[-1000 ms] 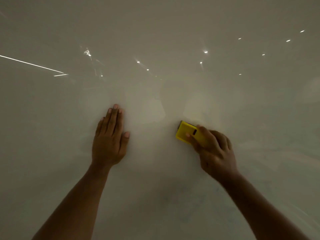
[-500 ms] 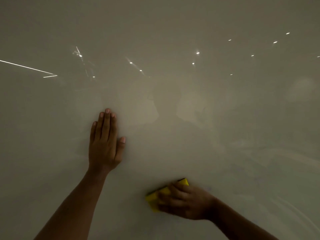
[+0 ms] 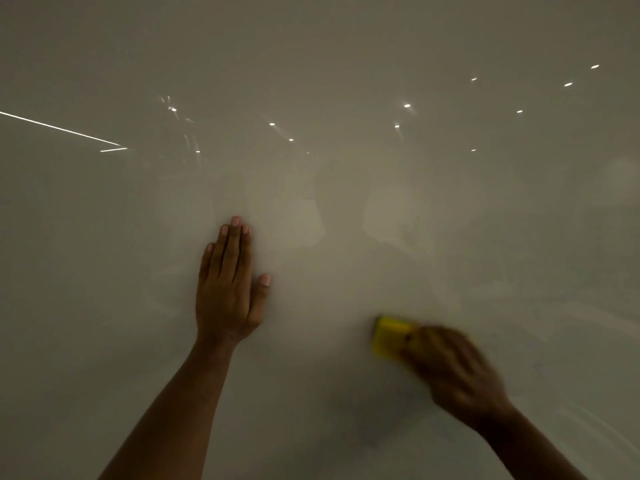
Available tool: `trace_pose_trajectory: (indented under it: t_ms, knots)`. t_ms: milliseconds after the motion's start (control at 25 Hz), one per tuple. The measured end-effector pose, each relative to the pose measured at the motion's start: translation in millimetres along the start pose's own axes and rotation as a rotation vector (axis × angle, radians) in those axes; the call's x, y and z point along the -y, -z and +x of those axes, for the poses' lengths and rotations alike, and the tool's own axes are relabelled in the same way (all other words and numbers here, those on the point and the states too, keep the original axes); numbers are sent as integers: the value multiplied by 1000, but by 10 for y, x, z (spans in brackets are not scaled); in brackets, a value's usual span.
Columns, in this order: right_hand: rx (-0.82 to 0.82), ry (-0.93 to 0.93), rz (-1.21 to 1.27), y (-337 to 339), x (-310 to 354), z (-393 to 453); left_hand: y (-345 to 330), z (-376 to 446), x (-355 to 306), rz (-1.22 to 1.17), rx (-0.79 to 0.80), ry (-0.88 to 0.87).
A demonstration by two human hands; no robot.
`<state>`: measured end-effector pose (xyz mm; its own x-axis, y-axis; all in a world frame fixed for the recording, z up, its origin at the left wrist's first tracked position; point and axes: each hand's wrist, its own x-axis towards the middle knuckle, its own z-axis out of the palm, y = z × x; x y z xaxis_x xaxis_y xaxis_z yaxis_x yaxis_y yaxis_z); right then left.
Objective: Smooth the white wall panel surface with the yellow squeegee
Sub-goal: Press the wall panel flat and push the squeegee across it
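A glossy white wall panel point(image 3: 346, 64) fills the whole view. My left hand point(image 3: 227, 289) lies flat against it at centre left, fingers together and pointing up, holding nothing. Lower right, my right hand point(image 3: 453, 370) is blurred with motion and grips the yellow squeegee point(image 3: 389, 336), pressing it on the panel. The squeegee's left end sticks out past my fingers; its right part is hidden under my hand.
Small ceiling-light spots point(image 3: 407, 106) and a bright line point(image 3: 59, 128) reflect in the upper panel. A dim reflection of a person point(image 3: 343, 209) shows at the centre. No edges or other objects are in view.
My right hand swept the squeegee down and to the left, then back up and to the right. My left hand stayed flat on the panel.
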<state>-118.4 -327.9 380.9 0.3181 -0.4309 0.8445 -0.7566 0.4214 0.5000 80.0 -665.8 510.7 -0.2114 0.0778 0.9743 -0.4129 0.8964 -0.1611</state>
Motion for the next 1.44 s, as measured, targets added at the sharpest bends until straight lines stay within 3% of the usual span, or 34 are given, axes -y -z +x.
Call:
trace_pose_trajectory:
  t_ms: [40,80,120,200,240,280,360,400,520,560,680,800,840,880,960,1000,1120,1160,1280,1320,1400,1440]
  knots:
    - [-86,-272,18,26,-30,32,-2,1,3,3,-1,0]
    - [-123,-416,0,-12,44,29,-1,8,4,6,-1,2]
    - [-78,-278,-29,-55,150,-62,8,8,-3,5,1,4]
    - [84,221,-52,12,87,-233,20,9,-17,-5,1,8]
    - [126,288,-64,85,-92,-300,16,8,-20,-10,-3,11]
    - [89,164,-49,133,-209,-327,10,2,-18,-11,-6,12]
    - [-68,-384,-20,167,-261,-281,1,-3,-18,1,-17,4]
    - [-93,-475,-37,85,-145,-313,1,1,-17,9,-21,0]
    - [123,149,-36,12,-13,-552,2,-13,-40,6,-26,2]
    - [130,162,-35,12,-69,-560,-5,-22,-62,3,-30,15]
    - [9,-292,64,-116,184,-424,-39,-163,-177,-3,-5,0]
    - [141,202,-15,-230,428,-534,-94,-448,-375,-17,43,-120]
    - [124,229,-33,-200,326,-511,-115,-543,-435,-24,52,-142]
    - [73,86,-23,-195,284,-461,-136,-619,-490,-26,54,-153]
    - [-71,-398,114,-207,411,-293,-180,-694,-559,-17,50,-145]
    - [-66,-452,139,-266,600,-253,-194,-698,-575,-11,50,-135]
    - [89,150,80,-240,709,-348,-194,-752,-667,-21,51,-93]
    - [66,166,60,-217,584,-341,-201,-783,-713,-25,50,-74]
    - [-60,-408,200,-184,655,-165,-233,-878,-814,-30,57,-73]
    - [-25,-337,215,-247,860,-185,-238,-893,-823,-22,64,-86]
    - [67,146,174,-311,1036,-346,-233,-901,-808,-13,75,-106]
    - [99,258,157,-313,985,-385,-224,-918,-795,-15,84,-116]
